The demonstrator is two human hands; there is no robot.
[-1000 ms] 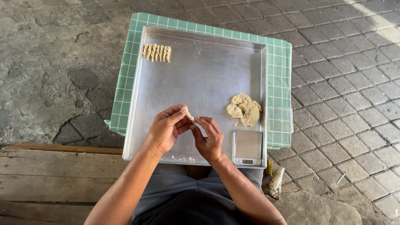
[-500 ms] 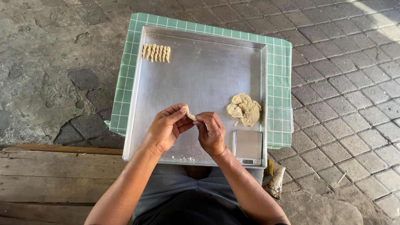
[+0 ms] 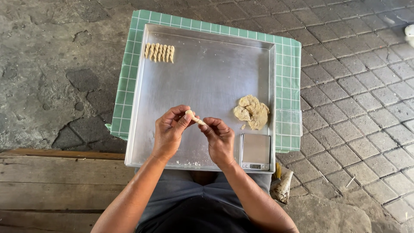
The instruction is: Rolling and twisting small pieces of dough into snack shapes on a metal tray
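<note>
My left hand (image 3: 169,131) and my right hand (image 3: 221,140) meet above the near part of a big metal tray (image 3: 207,73). Between their fingertips they pinch a small pale roll of dough (image 3: 195,118), each hand on one end. A lump of beige dough (image 3: 252,111) lies on the tray to the right of my hands. At the tray's far left corner a row of several twisted dough sticks (image 3: 159,52) lies side by side.
A small digital scale (image 3: 255,151) sits in the tray's near right corner. The tray rests on a green checked cloth (image 3: 288,86) over paving stones. A wooden plank (image 3: 51,177) lies at the lower left, and a clear plastic lid (image 3: 290,123) sits right of the tray.
The fingers of both hands have shifted slightly on the dough roll, which now shows longer between them. Everything on the tray stays put.
</note>
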